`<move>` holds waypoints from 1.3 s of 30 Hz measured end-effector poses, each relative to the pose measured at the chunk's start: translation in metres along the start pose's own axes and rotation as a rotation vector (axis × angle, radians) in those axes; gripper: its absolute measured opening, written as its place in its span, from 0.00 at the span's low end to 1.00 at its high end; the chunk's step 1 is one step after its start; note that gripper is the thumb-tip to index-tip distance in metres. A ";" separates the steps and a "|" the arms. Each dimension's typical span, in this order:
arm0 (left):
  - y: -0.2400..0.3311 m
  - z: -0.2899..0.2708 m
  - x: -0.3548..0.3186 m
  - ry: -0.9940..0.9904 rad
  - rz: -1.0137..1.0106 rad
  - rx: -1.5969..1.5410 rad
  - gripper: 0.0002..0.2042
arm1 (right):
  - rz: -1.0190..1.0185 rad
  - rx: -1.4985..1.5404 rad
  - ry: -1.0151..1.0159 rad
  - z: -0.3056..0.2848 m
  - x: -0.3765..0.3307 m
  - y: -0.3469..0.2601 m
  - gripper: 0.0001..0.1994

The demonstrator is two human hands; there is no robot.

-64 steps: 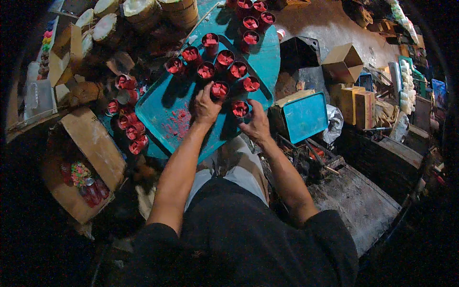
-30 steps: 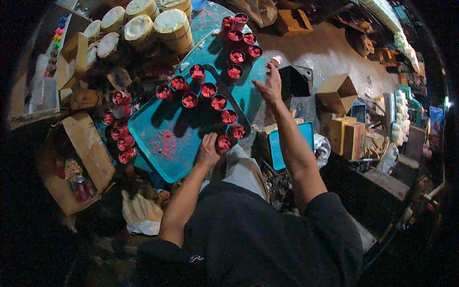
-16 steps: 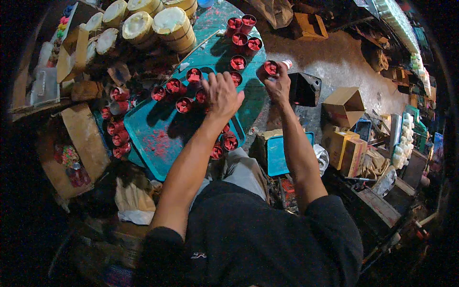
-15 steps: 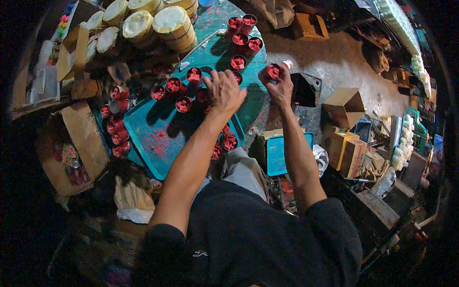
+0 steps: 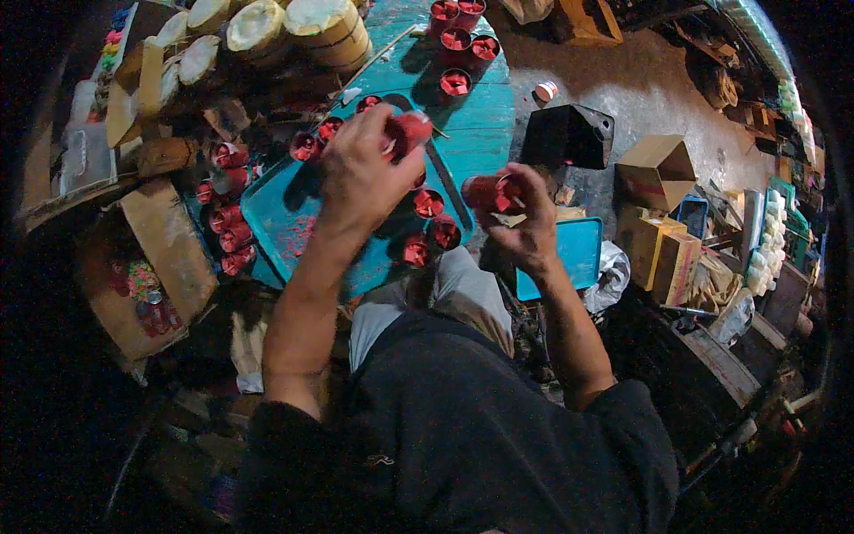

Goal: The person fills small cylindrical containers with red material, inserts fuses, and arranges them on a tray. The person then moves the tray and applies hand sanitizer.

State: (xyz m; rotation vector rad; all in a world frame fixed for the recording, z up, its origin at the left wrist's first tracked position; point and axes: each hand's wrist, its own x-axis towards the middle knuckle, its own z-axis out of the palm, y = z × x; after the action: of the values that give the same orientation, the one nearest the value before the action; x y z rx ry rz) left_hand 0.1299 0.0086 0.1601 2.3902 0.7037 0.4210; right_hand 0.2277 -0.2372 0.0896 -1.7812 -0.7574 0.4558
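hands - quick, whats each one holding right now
Left hand: closed on a red tube, raised over the teal tray.
Right hand: closed on another red tube, beside the tray.

Red cups (image 5: 428, 203); teal tray (image 5: 283, 233); black box (image 5: 569, 135); tan rolls (image 5: 322, 25).

A red tube (image 5: 407, 132) in each hand, left hand (image 5: 360, 173), right hand (image 5: 527, 218)
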 end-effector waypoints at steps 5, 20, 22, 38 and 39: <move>-0.051 -0.067 -0.072 -0.119 0.057 0.013 0.25 | -0.002 0.010 -0.261 0.069 -0.008 -0.059 0.34; -0.181 0.074 -0.146 0.074 0.226 -0.201 0.34 | -0.330 -0.947 -0.241 0.173 -0.026 -0.020 0.18; -0.190 0.088 -0.146 0.060 0.167 -0.211 0.35 | -0.313 -0.968 -0.241 0.174 -0.031 -0.015 0.19; -0.141 0.037 -0.136 0.276 -0.173 -0.176 0.22 | -0.139 -0.902 0.021 -0.013 0.191 0.080 0.40; -0.121 0.029 -0.119 0.256 -0.091 -0.156 0.22 | -0.219 -0.873 -0.013 -0.013 0.214 0.090 0.39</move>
State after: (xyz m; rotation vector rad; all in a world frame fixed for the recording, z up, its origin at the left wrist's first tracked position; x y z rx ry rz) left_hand 0.0006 0.0085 0.0470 2.1708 0.8559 0.7243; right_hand 0.4150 -0.1173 0.0220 -2.4447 -1.2676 -0.0411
